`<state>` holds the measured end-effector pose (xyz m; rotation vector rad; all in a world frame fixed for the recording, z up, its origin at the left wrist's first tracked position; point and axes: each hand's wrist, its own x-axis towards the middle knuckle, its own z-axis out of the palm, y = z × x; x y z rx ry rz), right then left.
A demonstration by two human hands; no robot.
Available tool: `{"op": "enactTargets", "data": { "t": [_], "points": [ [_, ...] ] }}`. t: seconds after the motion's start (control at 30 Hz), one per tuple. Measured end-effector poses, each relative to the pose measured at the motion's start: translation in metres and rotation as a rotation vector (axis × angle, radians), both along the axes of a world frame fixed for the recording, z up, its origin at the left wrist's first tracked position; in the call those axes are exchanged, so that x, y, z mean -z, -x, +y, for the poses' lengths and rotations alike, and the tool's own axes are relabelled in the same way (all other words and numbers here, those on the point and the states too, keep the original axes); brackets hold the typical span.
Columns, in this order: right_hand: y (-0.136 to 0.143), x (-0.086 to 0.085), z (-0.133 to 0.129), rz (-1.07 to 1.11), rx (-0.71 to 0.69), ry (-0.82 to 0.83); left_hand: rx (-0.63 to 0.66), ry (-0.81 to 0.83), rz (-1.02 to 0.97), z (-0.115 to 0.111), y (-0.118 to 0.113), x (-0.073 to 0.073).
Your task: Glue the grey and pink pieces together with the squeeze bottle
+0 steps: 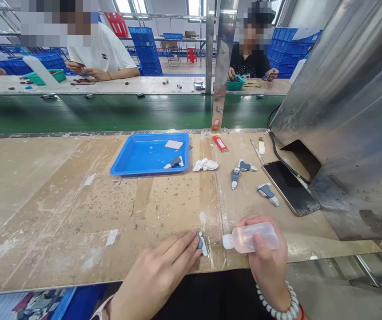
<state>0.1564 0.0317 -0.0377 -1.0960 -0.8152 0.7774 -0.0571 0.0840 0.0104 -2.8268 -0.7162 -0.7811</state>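
Small grey-and-white part (201, 243) sits at bottom centre of frame, on the worktop (61, 209) near its front edge. Left hand (157, 275) pins it w/ fingertips, fingers closed onto it. Right hand (266, 260) is wrapped around a small clear squeeze bottle (251, 237) lying sideways, thin needle tip aimed left at the part, just short of it or touching; can't tell which.

Step in hand, by my read: dosing glue or fluid onto the part's edge. Next move calls for a steady tip on the seam, a light squeeze, and the left hand keeping the part from sliding.

Further out, centre-right: three like parts (244, 166) loose on the worktop, a crumpled white wipe (205, 165), a red lighter (220, 143), a phone (291, 187) lying flat w/ cable. Upper centre: blue tray (134, 162) w/ one more part and a white pad. Beyond the green conveyor (94, 111), two other people work at the far bench, top of frame.
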Motion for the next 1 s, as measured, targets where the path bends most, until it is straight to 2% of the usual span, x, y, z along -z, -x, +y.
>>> {"op": "enactTargets", "data": {
  "t": [0.13,0.23,0.4,0.57,0.73,1.0],
  "points": [
    [0.002,-0.003,0.001,-0.059,-0.021,-0.052,0.049,-0.089,0.021,0.001,-0.003,-0.001],
    [0.004,-0.005,0.002,-0.094,-0.022,-0.095,0.045,-0.086,-0.065,0.001,-0.004,0.006],
    [0.006,-0.003,0.001,-0.105,-0.080,-0.129,0.033,0.051,-0.188,0.001,-0.003,0.017],
    [0.006,-0.004,0.000,-0.146,-0.133,-0.133,0.035,0.206,-0.282,0.003,-0.001,0.018],
    [0.006,-0.006,0.001,-0.231,-0.185,-0.109,-0.001,0.317,-0.314,0.007,0.002,0.021],
    [0.005,-0.006,0.002,-0.241,-0.235,-0.128,-0.068,0.463,-0.373,0.008,0.001,0.024]
  ]
}}
